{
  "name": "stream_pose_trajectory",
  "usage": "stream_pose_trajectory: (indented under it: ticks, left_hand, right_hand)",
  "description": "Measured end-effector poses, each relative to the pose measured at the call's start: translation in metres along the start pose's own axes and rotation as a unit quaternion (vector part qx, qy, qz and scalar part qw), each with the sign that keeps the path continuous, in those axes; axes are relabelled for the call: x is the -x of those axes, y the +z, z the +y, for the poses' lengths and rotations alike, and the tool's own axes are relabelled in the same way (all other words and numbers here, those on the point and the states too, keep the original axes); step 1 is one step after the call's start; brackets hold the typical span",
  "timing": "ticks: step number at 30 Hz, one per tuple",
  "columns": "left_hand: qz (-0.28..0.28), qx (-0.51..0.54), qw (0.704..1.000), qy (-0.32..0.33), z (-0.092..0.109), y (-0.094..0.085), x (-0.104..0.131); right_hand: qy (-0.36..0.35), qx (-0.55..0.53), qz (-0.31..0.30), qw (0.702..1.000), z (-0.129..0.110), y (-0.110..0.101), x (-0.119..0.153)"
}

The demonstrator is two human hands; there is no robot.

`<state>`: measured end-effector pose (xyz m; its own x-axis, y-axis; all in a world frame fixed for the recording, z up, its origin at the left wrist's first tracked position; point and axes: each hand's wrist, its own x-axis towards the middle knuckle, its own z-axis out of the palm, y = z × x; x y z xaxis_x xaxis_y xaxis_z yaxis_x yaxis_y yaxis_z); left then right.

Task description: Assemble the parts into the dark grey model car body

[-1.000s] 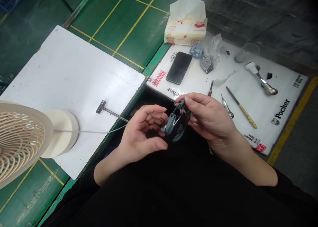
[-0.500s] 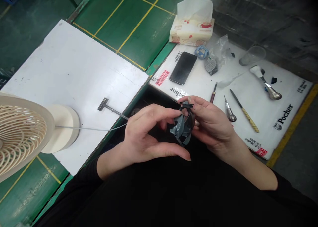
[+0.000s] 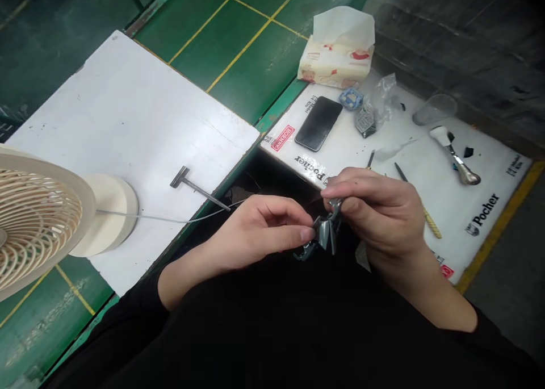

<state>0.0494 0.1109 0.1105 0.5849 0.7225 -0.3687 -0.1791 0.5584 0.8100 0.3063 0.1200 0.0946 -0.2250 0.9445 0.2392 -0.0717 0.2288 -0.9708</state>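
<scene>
Watching remotely, I log: left hand (image 3: 260,229), thumb clear half a second ago, now pinches the grey part (image 3: 326,234) at its edge; right hand (image 3: 381,207) grips its upper end. The part has turned and is held before the black top (image 3: 276,332), off the counter (image 3: 451,218); I read this as two-handed control. Glossy, thin, angular panels, probably plastic; nearby file handle (image 3: 433,224) yellow, banded

Leftward, a T-shaped tool (image 3: 201,189) and the fan (image 3: 46,221) obstruct my left hand (image 3: 258,228). Beyond the tool, the white board (image 3: 149,105) leaves room.
</scene>
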Motion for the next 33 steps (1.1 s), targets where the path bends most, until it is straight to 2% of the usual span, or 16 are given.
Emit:
stream_pose_trajectory:
  ticks: [4, 7, 13, 18, 24, 28, 33]
  left_hand:
    - [-0.04, -0.031, 0.998, -0.046, 0.005, -0.005, 0.002]
    - [-0.059, -0.063, 0.991, -0.104, 0.002, -0.011, 0.006]
    - [-0.055, -0.065, 0.981, -0.174, -0.017, -0.021, 0.016]
    - [-0.023, -0.054, 0.983, -0.174, -0.027, -0.018, 0.025]
    - [-0.01, -0.062, 0.987, -0.15, -0.029, -0.011, 0.032]
    - [0.004, -0.068, 0.985, -0.159, -0.03, -0.007, 0.035]
    - [0.003, -0.055, 0.984, -0.171, -0.028, -0.011, 0.032]
  right_hand:
    - [-0.038, 0.026, -0.1, 0.994, -0.008, -0.004, -0.007]
    - [-0.048, 0.017, -0.166, 0.985, -0.005, 0.0, -0.011]
    - [-0.027, 0.002, -0.214, 0.976, 0.014, 0.011, -0.005]
    - [-0.01, 0.006, -0.228, 0.974, 0.019, 0.014, 0.003]
    - [0.017, 0.014, -0.224, 0.974, 0.021, 0.016, 0.009]
    - [0.022, 0.022, -0.222, 0.975, 0.021, 0.017, 0.014]
    - [0.019, 0.011, -0.204, 0.979, 0.02, 0.013, 0.015]
